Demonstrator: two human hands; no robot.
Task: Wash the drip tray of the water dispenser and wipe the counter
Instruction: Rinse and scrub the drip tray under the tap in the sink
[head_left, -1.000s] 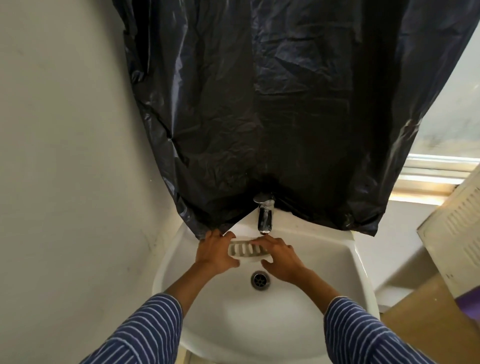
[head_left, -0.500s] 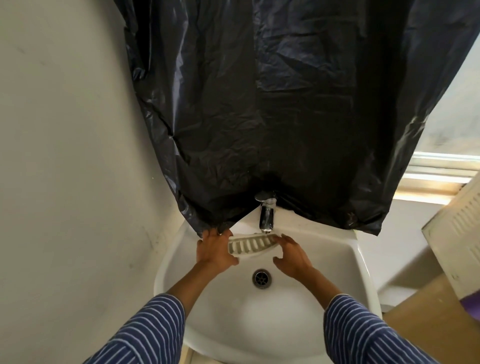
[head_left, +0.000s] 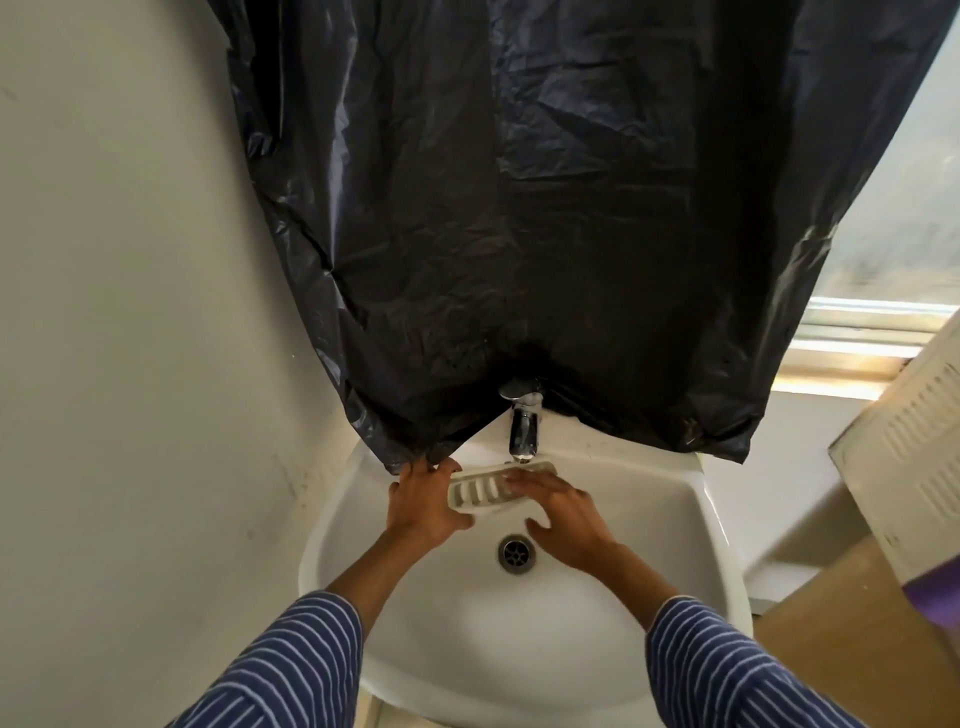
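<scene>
A white slotted drip tray (head_left: 480, 491) is held over the white sink (head_left: 675, 525), just under the chrome tap (head_left: 523, 431). My left hand (head_left: 423, 506) grips the tray's left end, fingers behind it and thumb curled under its front edge. My right hand (head_left: 563, 517) lies across the tray's right half with straight fingers resting on the slots, thumb spread out toward the drain (head_left: 515, 553). The right part of the tray is hidden under those fingers.
A black plastic sheet (head_left: 545, 218) hangs over the wall behind the tap, down to the sink's back rim. A plain wall stands at the left. At the right are a window ledge (head_left: 852, 358), a white vented panel (head_left: 919, 447) and a brown surface (head_left: 841, 634).
My right hand left the tray's right end and came back onto its top, fingers now sliding over the slots. The left hand keeps its grip; the tray tilted slightly.
</scene>
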